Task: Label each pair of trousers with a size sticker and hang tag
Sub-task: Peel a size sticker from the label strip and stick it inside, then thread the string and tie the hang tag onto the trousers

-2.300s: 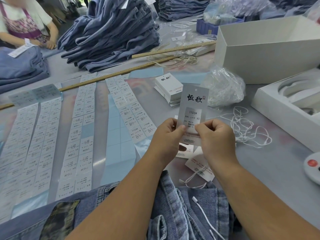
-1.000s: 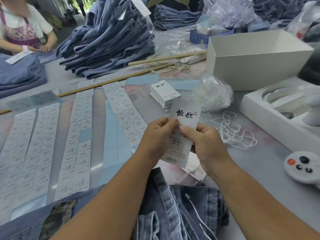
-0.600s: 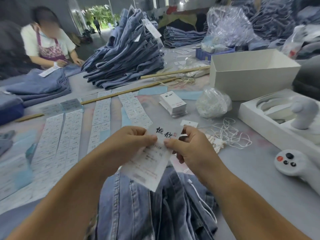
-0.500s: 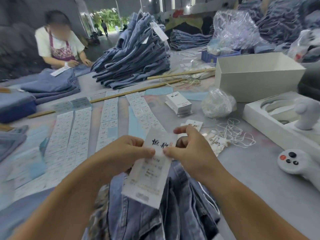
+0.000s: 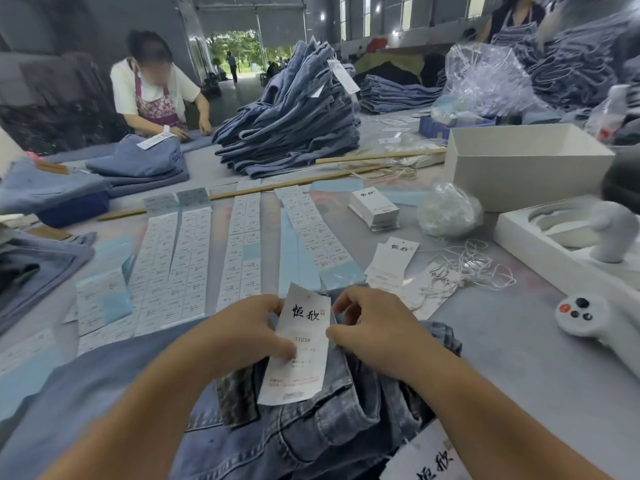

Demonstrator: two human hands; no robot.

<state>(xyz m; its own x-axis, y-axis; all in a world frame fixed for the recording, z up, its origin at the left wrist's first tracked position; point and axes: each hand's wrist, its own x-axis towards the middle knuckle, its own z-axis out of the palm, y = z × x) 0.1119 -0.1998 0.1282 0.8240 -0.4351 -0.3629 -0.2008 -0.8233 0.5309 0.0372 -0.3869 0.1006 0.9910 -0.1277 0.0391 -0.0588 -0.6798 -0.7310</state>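
White box [image 5: 512, 181], interior hidden.

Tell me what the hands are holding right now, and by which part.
Left hand pinches the white paper hang tag at its left edge; right hand touches its right edge, over the blue denim trousers.

A white hang tag [image 5: 300, 344] with black brush characters and "1103#" printed below lies face up on blue denim trousers [image 5: 311, 427] at the table's near edge, its top tilted slightly right. Long strips of size stickers [image 5: 242, 251] on pale blue backing lie side by side across the table's middle, just beyond the trousers.
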